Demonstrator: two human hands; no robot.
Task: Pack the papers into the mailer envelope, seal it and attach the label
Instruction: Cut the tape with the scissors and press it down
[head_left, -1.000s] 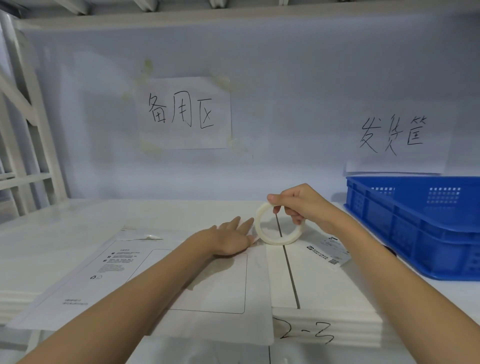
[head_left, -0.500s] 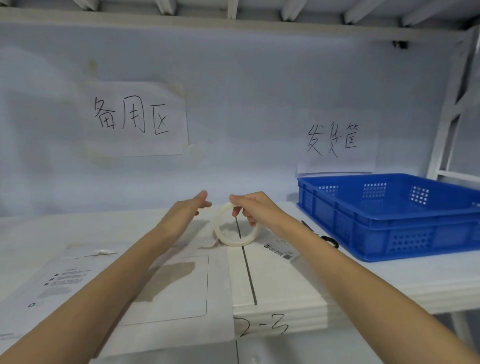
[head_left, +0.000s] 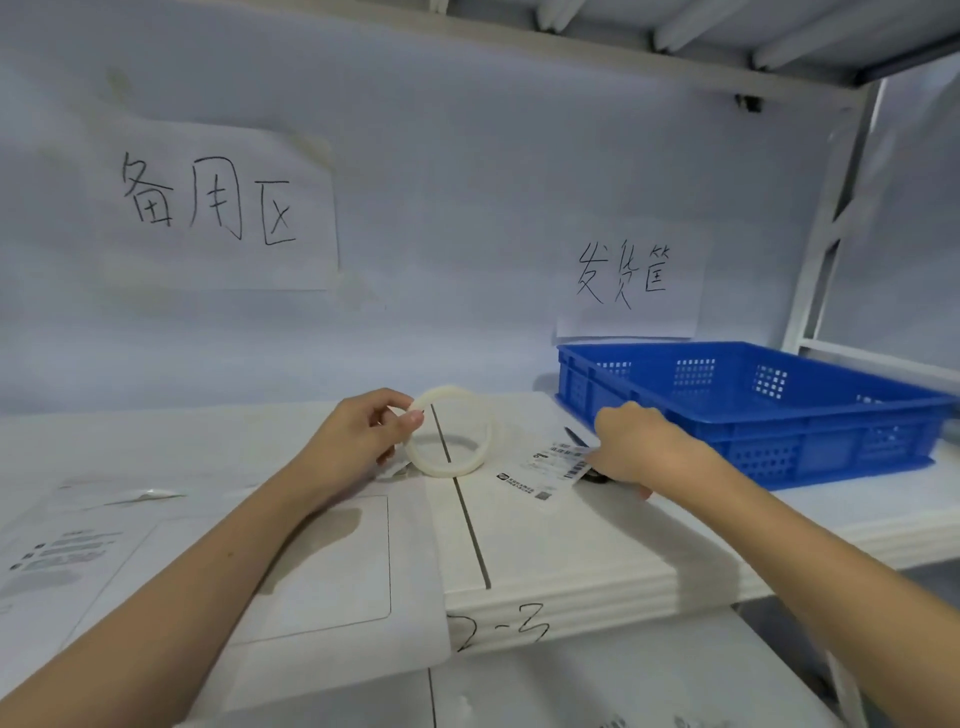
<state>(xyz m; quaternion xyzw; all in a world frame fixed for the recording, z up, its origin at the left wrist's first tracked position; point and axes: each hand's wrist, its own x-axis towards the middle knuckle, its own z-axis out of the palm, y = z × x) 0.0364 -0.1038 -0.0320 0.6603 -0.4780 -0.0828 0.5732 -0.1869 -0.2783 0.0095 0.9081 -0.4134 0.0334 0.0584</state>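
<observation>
Two bare forearms of yours reach in from the bottom edge over the white bench (head_left: 571, 561), which has a dark seam running front to back and "2-3" handwritten on its front lip. Nearest you, on the left, the flat white mailer envelope (head_left: 322, 566) lies face up, its front corner hanging over the bench lip; it shows a thin printed rectangle outline, small grey print at its left end, and a shiny strip along its far edge. Your left forearm crosses above it and throws a shadow on it.

Farther in, your left hand (head_left: 358, 441) pinches the near rim of a translucent white tape roll (head_left: 449, 431) between thumb and fingers, holding the ring on edge, tilted, over the seam. Just right of the roll lies the white shipping label (head_left: 545, 467) with black barcodes and a small code square. Your right hand (head_left: 644, 447) is palm down at the label's right end, fingers curled; whether it grips anything cannot be told. A dark object, mostly hidden, shows just under that hand.

Beyond it stands a blue perforated plastic crate (head_left: 779, 410). On the back wall hang two white paper signs with handwritten characters, the left sign (head_left: 218, 208) and the right sign (head_left: 628, 286).
</observation>
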